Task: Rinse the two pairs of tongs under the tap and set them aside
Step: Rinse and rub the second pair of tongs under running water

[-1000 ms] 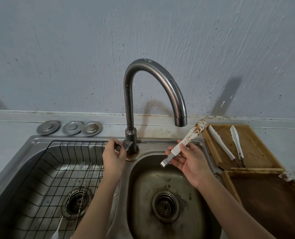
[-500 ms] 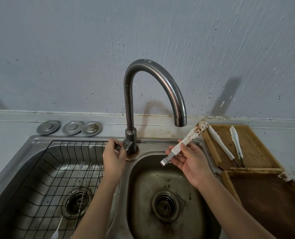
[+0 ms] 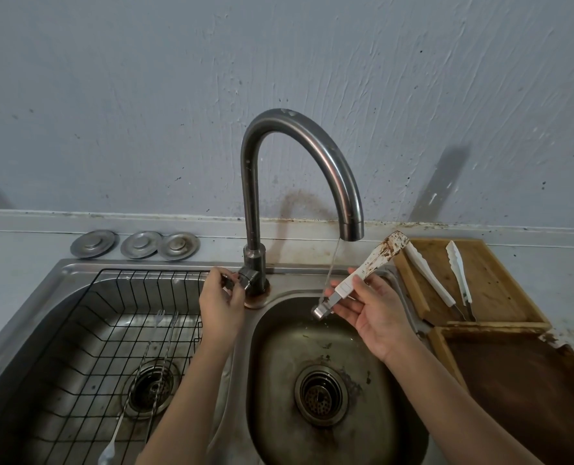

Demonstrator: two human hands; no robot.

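My right hand (image 3: 374, 313) holds a pair of white tongs (image 3: 368, 266) smeared with brown sauce over the right sink basin (image 3: 279, 380), tips pointing up and right. A thin stream of water (image 3: 333, 266) falls from the curved steel tap (image 3: 312, 152) onto the tongs' metal hinge end. My left hand (image 3: 220, 297) pinches the tap's small handle (image 3: 237, 280) at the base. A second pair of white tongs (image 3: 447, 276) lies spread open on a wooden tray (image 3: 494, 290) to the right.
A black wire rack (image 3: 117, 330) with forks (image 3: 151, 364) fills the left basin. Three metal drain covers (image 3: 134, 244) lie on the counter behind it. A second, dark-stained wooden tray (image 3: 520, 391) sits at the front right, beside the sink.
Water has started to run from the tap onto the held tongs. Both hands have stayed almost where they were.
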